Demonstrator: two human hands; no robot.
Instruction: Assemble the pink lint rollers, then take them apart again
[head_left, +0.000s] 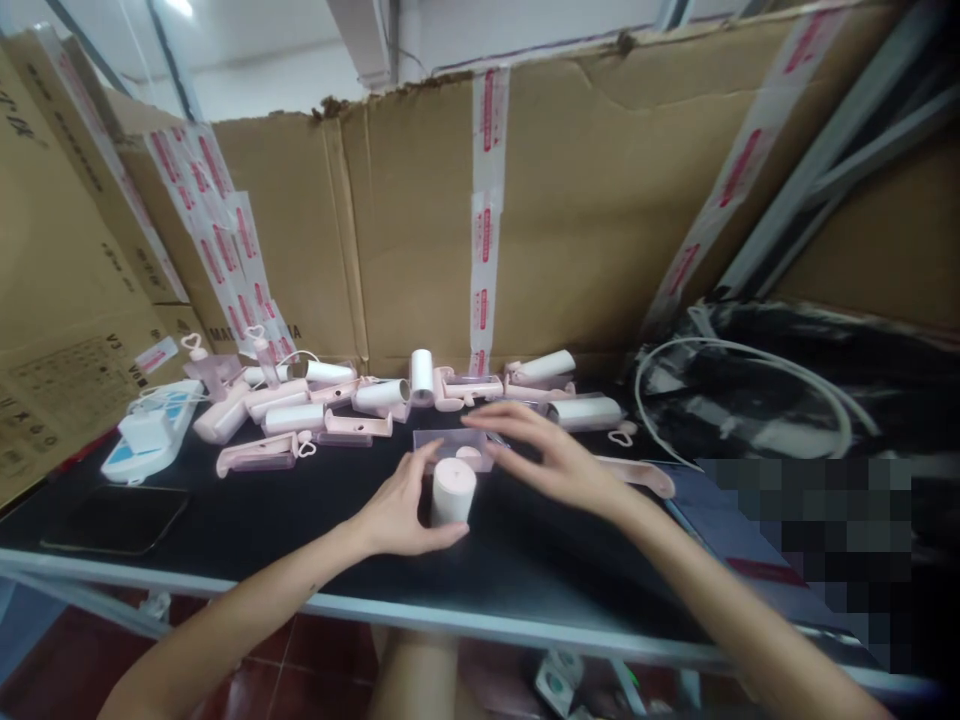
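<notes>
My left hand (397,512) is wrapped around a short white cylinder (453,500) with a pale pink top, held upright over the black tabletop. My right hand (544,455) is just to the right and a little higher, its fingers apart and nothing in them. Behind the cylinder, partly hidden by both hands, lies a translucent purple piece (435,438) with a small pale round part (470,455) by it. A curved pink part (637,476) lies beyond my right wrist.
Several white tubes (296,418) and pink brackets (358,425) lie along the back. At left are a white-and-blue power strip (154,455) and a dark phone (116,520). Cardboard (412,230) walls the rear. A white cable (750,342) loops over black plastic at right.
</notes>
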